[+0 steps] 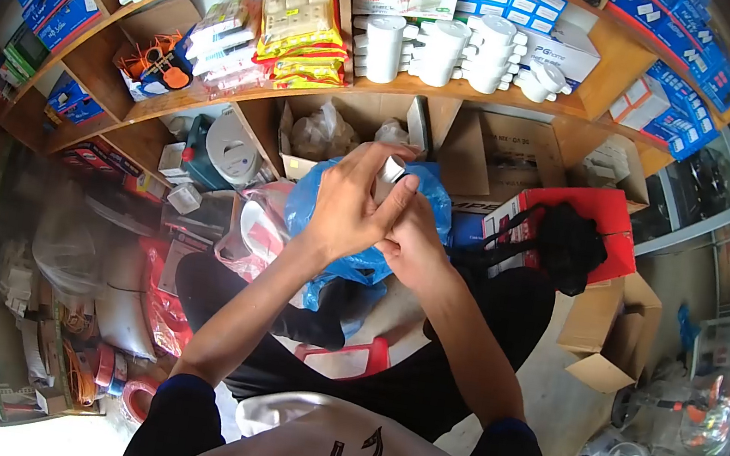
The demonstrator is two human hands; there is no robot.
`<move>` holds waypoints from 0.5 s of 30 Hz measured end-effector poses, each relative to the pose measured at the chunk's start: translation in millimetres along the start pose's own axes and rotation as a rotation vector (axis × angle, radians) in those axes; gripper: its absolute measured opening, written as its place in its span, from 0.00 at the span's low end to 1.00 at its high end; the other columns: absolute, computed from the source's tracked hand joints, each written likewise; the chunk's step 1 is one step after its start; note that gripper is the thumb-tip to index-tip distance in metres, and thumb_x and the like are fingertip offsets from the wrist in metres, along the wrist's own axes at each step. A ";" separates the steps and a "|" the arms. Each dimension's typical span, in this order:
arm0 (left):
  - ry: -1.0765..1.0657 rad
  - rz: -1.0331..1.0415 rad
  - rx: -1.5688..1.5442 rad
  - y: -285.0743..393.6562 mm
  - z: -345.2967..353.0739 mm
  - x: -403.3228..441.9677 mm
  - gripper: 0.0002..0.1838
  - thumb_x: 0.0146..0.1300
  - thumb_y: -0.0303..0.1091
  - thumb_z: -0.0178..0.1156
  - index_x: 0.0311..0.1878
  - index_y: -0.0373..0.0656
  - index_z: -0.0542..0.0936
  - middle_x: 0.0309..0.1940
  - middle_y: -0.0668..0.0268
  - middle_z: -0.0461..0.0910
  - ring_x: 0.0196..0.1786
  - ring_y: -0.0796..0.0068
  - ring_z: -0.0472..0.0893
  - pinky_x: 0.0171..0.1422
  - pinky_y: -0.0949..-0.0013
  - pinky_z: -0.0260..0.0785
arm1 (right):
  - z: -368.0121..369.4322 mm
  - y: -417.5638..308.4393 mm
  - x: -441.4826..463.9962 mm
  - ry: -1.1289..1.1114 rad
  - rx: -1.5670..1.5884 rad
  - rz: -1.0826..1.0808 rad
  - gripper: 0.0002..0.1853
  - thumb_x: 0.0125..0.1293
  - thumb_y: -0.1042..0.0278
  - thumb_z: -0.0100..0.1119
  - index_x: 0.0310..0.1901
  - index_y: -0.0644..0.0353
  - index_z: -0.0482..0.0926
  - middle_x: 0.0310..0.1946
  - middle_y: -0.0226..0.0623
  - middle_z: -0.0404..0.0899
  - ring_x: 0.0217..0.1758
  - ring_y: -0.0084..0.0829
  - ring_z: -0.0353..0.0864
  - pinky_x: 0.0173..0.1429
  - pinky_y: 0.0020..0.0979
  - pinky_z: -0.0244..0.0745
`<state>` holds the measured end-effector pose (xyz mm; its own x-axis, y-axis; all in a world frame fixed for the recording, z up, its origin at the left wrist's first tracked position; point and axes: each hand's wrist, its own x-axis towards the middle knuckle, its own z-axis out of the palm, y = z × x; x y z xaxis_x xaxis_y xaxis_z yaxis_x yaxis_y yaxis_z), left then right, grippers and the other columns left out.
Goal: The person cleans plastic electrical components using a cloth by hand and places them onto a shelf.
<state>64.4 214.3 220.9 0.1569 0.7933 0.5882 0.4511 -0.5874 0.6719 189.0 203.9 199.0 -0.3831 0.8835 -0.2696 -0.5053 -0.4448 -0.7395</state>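
Out in front of me, my two hands are together above a blue plastic bag (pixel 303 193). A small white tubular piece (pixel 392 169) shows its round open end between them; its lower part is hidden by my fingers and its exact kind cannot be made out. My left hand (pixel 348 202) is closed around the piece from the left, fingers curled over its far side. My right hand (pixel 416 243) closes on it from the right and below, with the thumb up along its side. The blue bag lies just under both hands, between my knees.
Shelves ahead hold white round junction boxes (pixel 443 52), yellow-red packets (pixel 298 18) and blue boxes (pixel 681 39). An open carton (pixel 299 167) stands beyond my hands. At right are a red box (pixel 616 235), a black bag (pixel 567 247) and an open cardboard box (pixel 598 331).
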 end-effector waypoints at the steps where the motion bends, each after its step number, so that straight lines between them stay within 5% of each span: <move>1: -0.001 -0.003 -0.001 -2.0 -2.0 -0.6 0.15 0.72 0.38 0.63 0.54 0.39 0.80 0.50 0.50 0.86 0.51 0.55 0.87 0.56 0.59 0.77 | -3.8 0.8 1.8 0.001 0.001 0.002 0.09 0.81 0.61 0.47 0.42 0.52 0.74 0.24 0.24 0.71 0.18 0.12 0.62 0.18 0.20 0.50; 4: -0.073 -0.116 -0.564 -11.5 -14.7 6.1 0.13 0.70 0.25 0.60 0.56 0.37 0.81 0.56 0.56 0.86 0.64 0.68 0.81 0.73 0.62 0.68 | -13.4 1.5 7.6 -0.050 0.193 0.100 0.12 0.81 0.62 0.44 0.36 0.49 0.71 0.19 0.20 0.63 0.15 0.14 0.58 0.16 0.21 0.47; 5: -0.039 -0.092 -0.624 -16.9 -17.5 9.8 0.12 0.71 0.26 0.58 0.55 0.34 0.81 0.57 0.53 0.85 0.62 0.65 0.82 0.73 0.61 0.68 | -15.1 1.7 9.4 -0.054 0.193 0.103 0.12 0.81 0.62 0.44 0.36 0.49 0.71 0.19 0.20 0.63 0.15 0.14 0.58 0.16 0.21 0.47; 9: 0.432 -0.529 -1.309 -16.4 -19.7 10.5 0.20 0.73 0.43 0.50 0.53 0.35 0.78 0.44 0.54 0.85 0.52 0.59 0.83 0.62 0.59 0.76 | -10.1 -2.6 12.9 -0.309 0.513 0.046 0.12 0.83 0.57 0.44 0.40 0.47 0.73 0.22 0.23 0.69 0.16 0.16 0.62 0.16 0.23 0.50; 11: 0.413 -0.575 -1.681 -53.6 -20.4 -7.9 0.23 0.70 0.46 0.47 0.53 0.35 0.78 0.40 0.57 0.82 0.47 0.61 0.82 0.55 0.57 0.77 | 14.0 -22.9 -5.5 -0.031 0.190 -0.175 0.13 0.84 0.53 0.45 0.44 0.48 0.75 0.26 0.25 0.75 0.17 0.19 0.68 0.16 0.24 0.56; 13: 0.522 -0.909 -1.519 -49.1 -26.5 -11.6 0.24 0.68 0.46 0.45 0.53 0.35 0.78 0.38 0.59 0.80 0.44 0.61 0.80 0.51 0.55 0.76 | 1.4 -21.8 5.3 -0.081 0.185 -0.191 0.16 0.82 0.48 0.48 0.51 0.51 0.75 0.32 0.31 0.80 0.21 0.24 0.76 0.16 0.28 0.63; 15: 0.324 -0.810 -1.574 -63.7 -27.9 -27.2 0.23 0.73 0.44 0.46 0.60 0.38 0.76 0.43 0.62 0.82 0.45 0.60 0.82 0.50 0.53 0.78 | 3.1 -27.8 -2.2 -0.119 -0.007 -0.332 0.17 0.78 0.50 0.57 0.54 0.55 0.74 0.36 0.32 0.80 0.28 0.24 0.79 0.25 0.28 0.71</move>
<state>6.9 225.6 174.6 0.0968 0.9847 -0.1446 -0.8817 0.1522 0.4466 201.5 213.9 222.0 -0.2864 0.9562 0.0601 -0.6125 -0.1344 -0.7790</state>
